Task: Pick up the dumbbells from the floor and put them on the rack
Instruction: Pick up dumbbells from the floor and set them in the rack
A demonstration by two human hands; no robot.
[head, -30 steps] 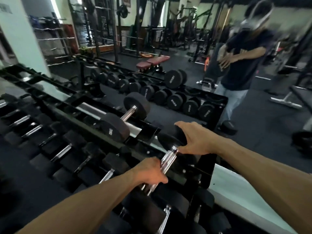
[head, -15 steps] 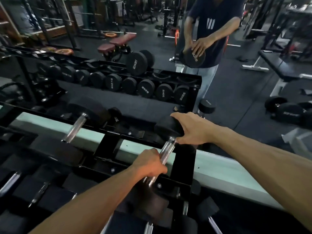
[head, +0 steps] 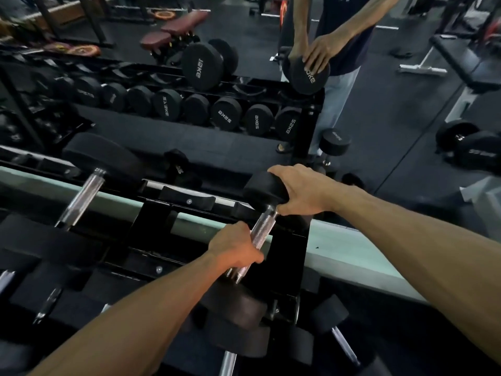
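1. Two hands on one dumbbell point(head: 261, 226), lying tilted on the rack's point(head: 151, 221) top tier at its right end.
2. L hand point(head: 234, 249) clenched round the chrome handle.
3. R hand point(head: 301, 189) grips the far rubber head from the right.
4. 2nd person point(head: 344, 31) behind w/ a round dumbbell point(head: 305, 74) in both hands.

A gym — beyond the fingers point(head: 245, 234) runs a black rack point(head: 287, 256) of numbered dumbbells point(head: 226, 114), with a padded bench point(head: 173, 31) and rubber floor point(head: 393, 126) farther off.
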